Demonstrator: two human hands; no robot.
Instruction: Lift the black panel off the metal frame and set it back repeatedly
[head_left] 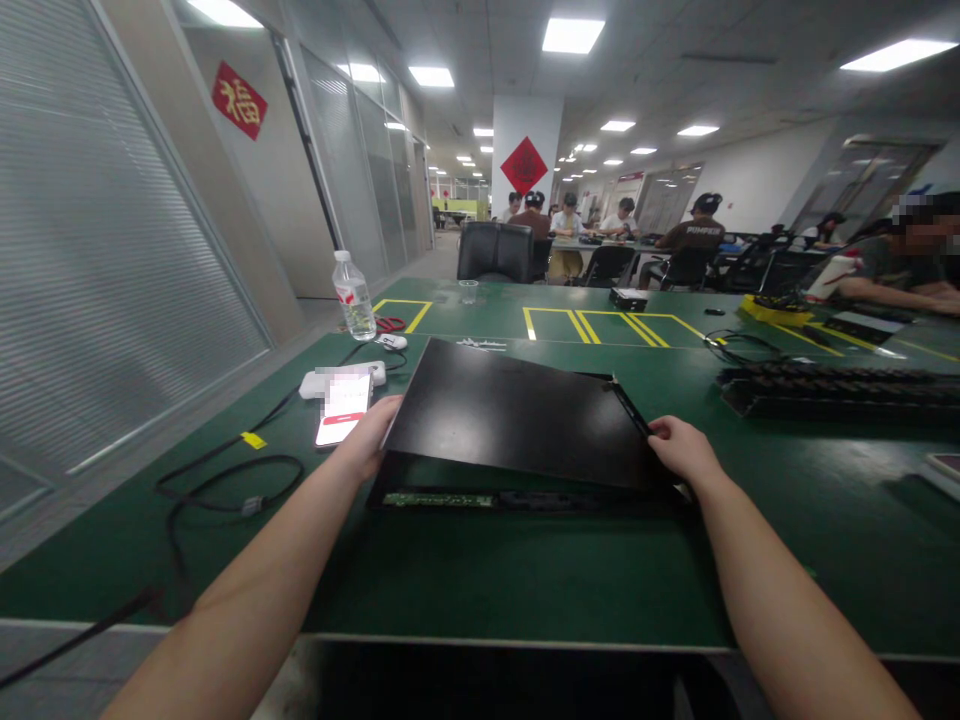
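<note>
Hands (684, 453) at opposite sides | black panel (517, 412) tilted | arms (289, 545) outstretched

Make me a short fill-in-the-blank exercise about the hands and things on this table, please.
1. The left hand grips the edge of a flat panel whose colour is ____.
2. The circuit board strip below the panel's near edge is mostly ____ in colour.
3. The phone lies nearer the ____ hand than the right hand.
4. The cap on the bottle is ____.

Missing words: black; green; left; white.
</note>
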